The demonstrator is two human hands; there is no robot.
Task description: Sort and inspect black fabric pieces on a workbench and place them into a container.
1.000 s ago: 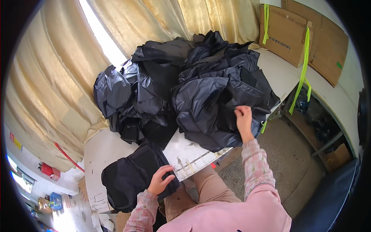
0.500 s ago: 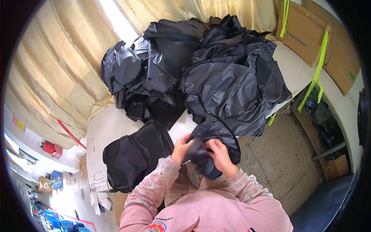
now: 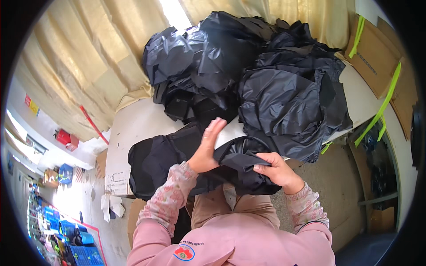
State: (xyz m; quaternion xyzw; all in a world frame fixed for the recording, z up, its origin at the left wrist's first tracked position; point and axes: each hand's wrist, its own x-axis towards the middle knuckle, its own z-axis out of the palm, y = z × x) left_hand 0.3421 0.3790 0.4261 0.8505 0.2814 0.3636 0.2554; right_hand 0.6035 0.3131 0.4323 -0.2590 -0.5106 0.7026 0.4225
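Observation:
A piece of thin black fabric (image 3: 242, 159) is bunched in front of my body, just past the table's near edge. My right hand (image 3: 280, 172) pinches its right side between thumb and fingers. My left hand (image 3: 207, 148) is raised at the cloth's left side, fingers stretched upward and the palm turned toward it; its lower edge is close to or against the cloth. Left of that hand, a flat black fabric piece (image 3: 153, 166) with a seamed edge lies on the table. Whether the cloth in my right hand is joined to it cannot be made out.
Behind my hands, two big heaps of shiny black fabric, a left heap (image 3: 195, 57) and a right heap (image 3: 284, 97), cover much of the white table (image 3: 126, 128). Cardboard sheets (image 3: 372, 62) with yellow-green straps (image 3: 386, 97) stand at right. Beige curtains (image 3: 88, 57) hang behind.
My left hand has let go of the cloth and opened upward. My right hand has moved right, still gripping it, and the cloth is spread wider. The view has shifted.

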